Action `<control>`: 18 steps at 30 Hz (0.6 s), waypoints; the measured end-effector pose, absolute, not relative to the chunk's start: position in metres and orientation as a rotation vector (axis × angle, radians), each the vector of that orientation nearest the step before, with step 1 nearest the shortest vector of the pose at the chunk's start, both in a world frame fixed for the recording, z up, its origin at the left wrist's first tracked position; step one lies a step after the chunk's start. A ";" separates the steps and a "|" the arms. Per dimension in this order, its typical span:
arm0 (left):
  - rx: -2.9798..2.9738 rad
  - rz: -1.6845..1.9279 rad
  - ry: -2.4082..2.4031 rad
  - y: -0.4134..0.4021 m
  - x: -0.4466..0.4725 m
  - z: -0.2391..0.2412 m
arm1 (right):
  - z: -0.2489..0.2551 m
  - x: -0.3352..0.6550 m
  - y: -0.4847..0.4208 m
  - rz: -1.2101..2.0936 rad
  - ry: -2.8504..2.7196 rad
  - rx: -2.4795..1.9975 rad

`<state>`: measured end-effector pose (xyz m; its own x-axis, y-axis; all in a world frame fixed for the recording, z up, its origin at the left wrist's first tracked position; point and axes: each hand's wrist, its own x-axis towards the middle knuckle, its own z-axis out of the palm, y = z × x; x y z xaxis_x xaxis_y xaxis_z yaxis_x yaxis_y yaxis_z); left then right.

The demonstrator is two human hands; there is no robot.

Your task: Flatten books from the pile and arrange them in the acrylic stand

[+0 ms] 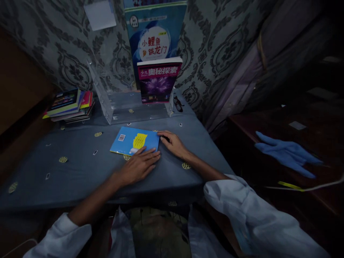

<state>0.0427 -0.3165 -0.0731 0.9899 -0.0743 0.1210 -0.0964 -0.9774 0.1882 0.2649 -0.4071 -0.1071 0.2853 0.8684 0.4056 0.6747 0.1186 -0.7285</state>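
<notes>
A blue book [118,142] with a yellow patch of writing and a barcode lies flat on the cloth-covered table [80,179]. My left hand [139,165] rests across its near right corner, with fingers stretched out and palm down. At the far right corner of the book is my right hand [173,143], its fingers loosely bent and the fingertips touching the book's edge. The thumb sits apart from the fingers, and nothing is gripped in that hand.
A clear acrylic stand [139,113] behind the book holds a purple magazine [158,84] and a taller blue book [139,32]. Stacked books [71,104] sit at the left. Eyeglasses [178,104] lie beside the stand. Blue gloves [287,152] rest on a dark surface at right.
</notes>
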 end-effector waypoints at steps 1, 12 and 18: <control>2.944 0.180 -0.128 -0.320 0.038 -0.074 | -0.108 0.265 -0.405 0.249 -1.466 -1.615; 2.831 0.382 -0.069 -0.328 0.019 -0.085 | -0.104 0.247 -0.424 0.126 -1.527 -1.707; 2.867 0.583 0.258 -0.327 -0.007 -0.100 | -0.099 0.205 -0.465 0.102 -1.582 -1.686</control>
